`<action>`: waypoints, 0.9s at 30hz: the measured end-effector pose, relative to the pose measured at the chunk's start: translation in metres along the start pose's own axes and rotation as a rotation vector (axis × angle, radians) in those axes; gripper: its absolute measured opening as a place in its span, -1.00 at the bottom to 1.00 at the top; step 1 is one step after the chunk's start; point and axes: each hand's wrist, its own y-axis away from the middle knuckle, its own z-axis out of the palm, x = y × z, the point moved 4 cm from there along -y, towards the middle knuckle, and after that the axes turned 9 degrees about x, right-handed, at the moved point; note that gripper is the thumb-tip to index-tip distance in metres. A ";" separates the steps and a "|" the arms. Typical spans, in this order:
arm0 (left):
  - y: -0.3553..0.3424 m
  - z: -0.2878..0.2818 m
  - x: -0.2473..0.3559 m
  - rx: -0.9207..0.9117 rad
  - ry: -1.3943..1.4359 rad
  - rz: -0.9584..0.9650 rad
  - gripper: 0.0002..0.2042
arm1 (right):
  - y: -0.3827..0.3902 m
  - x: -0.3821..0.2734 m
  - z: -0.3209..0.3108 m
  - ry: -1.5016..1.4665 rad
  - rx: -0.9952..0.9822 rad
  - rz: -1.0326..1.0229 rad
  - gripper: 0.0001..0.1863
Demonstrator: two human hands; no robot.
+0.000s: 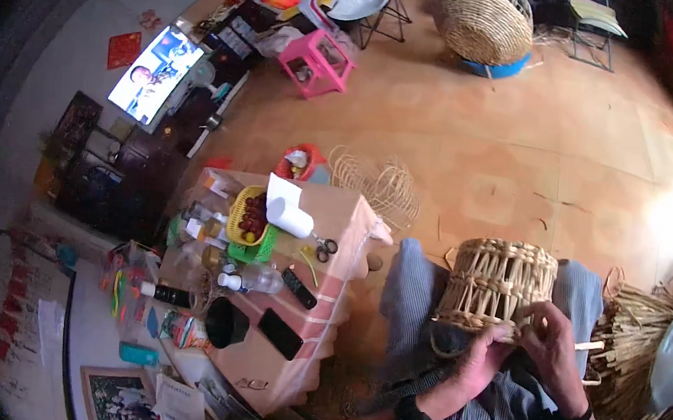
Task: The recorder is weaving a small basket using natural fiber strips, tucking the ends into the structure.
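A woven straw basket with an openwork band rests on its side on my lap, between my knees in grey striped trousers. My left hand grips its near edge, thumb up against the braided straw. My right hand pinches at the same edge just to the right, its fingers bent over the weave; exactly which strand it holds is unclear. A pale straw strip sticks out to the right beside that hand.
A cloth-covered table at my left holds grapes, bottles, scissors, phone, remote. A straw bundle and plastic bag lie right. Loose rattan coils, a pink stool, a large basket, chairs and a lit television stand beyond.
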 end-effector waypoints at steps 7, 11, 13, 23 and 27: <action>0.013 0.019 0.000 -0.036 -0.031 -0.069 -0.55 | 0.007 0.020 -0.009 0.168 0.084 -0.235 -0.72; 0.016 0.023 0.003 -0.122 -0.091 -0.059 -0.59 | 0.011 0.025 -0.013 0.411 0.123 -0.348 -0.68; 0.014 0.017 0.001 -0.075 -0.110 -0.019 -0.61 | 0.012 0.026 -0.011 0.464 0.117 -0.412 -0.68; 0.022 0.035 0.014 -0.037 -0.292 0.274 -0.55 | 0.002 0.008 -0.007 0.425 0.089 -0.545 -0.82; 0.014 0.022 0.017 -0.013 -0.384 0.312 -0.49 | -0.007 0.019 0.000 0.324 0.063 -0.489 -0.88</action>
